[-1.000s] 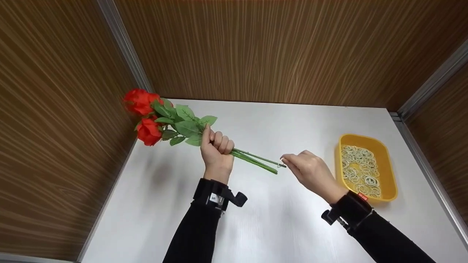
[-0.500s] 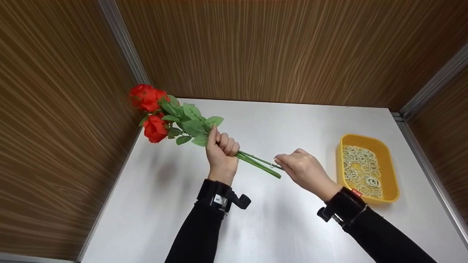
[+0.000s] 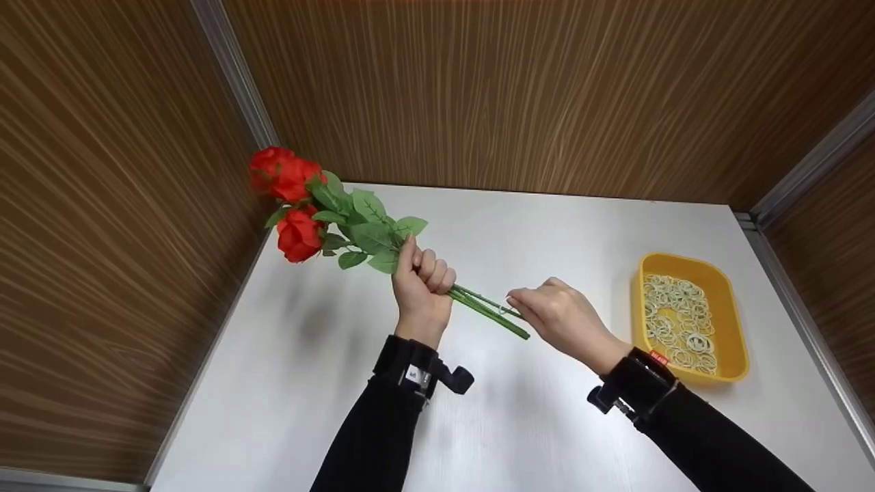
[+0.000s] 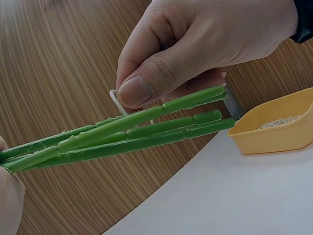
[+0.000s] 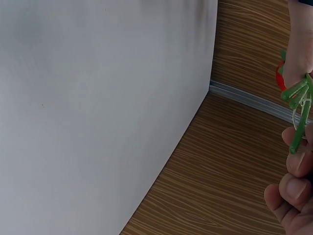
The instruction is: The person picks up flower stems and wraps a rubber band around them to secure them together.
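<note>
While left grip [image 3: 424,290] clasps one rose bunch [image 3: 372,237], right grip [image 3: 562,314] pinches one band [image 4: 118,103].

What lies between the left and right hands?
Green stems reach from the left hand toward the right hand in the head view; the left wrist view also shows the pale band that hand pinches.

No words or numbers can be read with certainty. Two small labels show in the head view. On the left, a white label [image 3: 414,374] with a dark mark, too small to make out, sits on the black wristband [image 3: 392,359] at the person's left wrist. On the right, a red label [image 3: 659,357] with pale, blurred characters sits at the far edge of the other black band [image 3: 637,383].
</note>
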`<state>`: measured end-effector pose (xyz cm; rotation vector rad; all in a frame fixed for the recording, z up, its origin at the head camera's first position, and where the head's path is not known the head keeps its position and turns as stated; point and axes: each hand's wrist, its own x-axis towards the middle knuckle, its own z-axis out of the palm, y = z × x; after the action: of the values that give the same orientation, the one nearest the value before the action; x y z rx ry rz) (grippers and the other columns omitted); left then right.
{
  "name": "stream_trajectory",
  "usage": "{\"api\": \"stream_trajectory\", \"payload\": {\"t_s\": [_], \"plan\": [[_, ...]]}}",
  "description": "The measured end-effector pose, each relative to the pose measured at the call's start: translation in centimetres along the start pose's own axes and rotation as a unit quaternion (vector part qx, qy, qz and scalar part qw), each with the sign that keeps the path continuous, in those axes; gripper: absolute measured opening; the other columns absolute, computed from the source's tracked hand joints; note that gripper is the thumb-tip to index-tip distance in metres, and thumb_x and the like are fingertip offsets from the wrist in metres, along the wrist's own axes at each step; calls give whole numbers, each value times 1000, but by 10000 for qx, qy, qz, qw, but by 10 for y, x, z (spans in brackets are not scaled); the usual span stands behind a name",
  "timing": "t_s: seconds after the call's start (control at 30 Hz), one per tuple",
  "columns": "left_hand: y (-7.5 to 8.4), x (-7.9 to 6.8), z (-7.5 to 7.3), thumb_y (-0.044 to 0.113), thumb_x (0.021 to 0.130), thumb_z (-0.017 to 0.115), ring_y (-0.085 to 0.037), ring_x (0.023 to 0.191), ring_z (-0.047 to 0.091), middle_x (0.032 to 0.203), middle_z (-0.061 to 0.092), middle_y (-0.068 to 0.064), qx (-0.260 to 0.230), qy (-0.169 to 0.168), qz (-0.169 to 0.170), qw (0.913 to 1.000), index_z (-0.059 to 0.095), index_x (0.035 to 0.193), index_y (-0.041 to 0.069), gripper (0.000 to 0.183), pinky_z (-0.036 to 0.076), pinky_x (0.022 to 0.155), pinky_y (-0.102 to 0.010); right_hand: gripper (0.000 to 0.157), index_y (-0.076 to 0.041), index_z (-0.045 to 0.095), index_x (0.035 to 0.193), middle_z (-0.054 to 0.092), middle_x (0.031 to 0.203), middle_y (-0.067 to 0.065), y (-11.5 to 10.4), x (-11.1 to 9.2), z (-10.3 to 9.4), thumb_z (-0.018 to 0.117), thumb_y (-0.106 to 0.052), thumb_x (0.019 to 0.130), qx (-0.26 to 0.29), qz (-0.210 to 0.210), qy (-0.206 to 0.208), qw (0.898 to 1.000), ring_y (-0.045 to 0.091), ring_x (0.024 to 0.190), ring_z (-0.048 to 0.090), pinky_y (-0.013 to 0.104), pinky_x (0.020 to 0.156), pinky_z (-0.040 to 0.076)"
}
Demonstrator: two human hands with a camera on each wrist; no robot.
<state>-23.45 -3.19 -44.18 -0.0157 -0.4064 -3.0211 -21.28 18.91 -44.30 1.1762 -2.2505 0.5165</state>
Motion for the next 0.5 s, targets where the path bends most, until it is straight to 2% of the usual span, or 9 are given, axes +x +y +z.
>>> {"api": "stream_trajectory", "payload": {"t_s": [0.5], "plan": [[-6,-3,-1,25,112,40,-4,38,21,49,26,8,214,-139,-63,9997,36,68,17,45,10,44,-23,6,-7,71,93,67,67,-2,-7,7,8,76,-5,91,-62,106,-142,9998,9,54,58,30,59,48]]}}
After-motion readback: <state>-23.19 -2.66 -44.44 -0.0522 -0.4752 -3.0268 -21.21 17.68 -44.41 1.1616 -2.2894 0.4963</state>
